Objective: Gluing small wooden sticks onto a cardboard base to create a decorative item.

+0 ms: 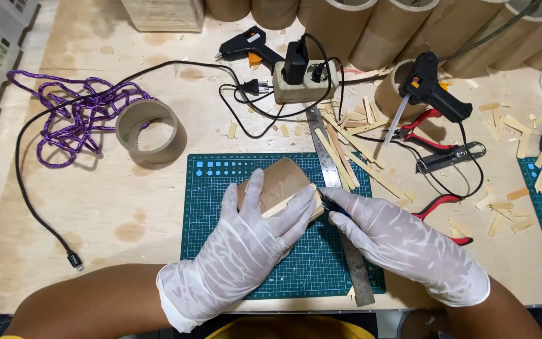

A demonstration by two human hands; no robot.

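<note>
On the green cutting mat point(221, 251), the left hand point(246, 245) lies flat, fingers spread, pressing a thin wooden strip point(286, 202) down onto a brown cardboard piece point(280, 179) near the mat's upper middle. The right hand point(403, 242) is closed around a small dark-handled tool point(334, 207), probably a knife, its tip meeting the strip's right end; the blade itself is hidden. This looks like trimming or scoring the strip's end. The next move seems to call for steady downward pressure from the left hand and a short, controlled cut kept clear of the gloved fingertips. A steel ruler point(340, 207) lies along the mat's right edge, loose wooden strips point(352, 150) just beyond its upper right corner, and 2 glue guns point(437, 88) farther behind the mat.
</note>
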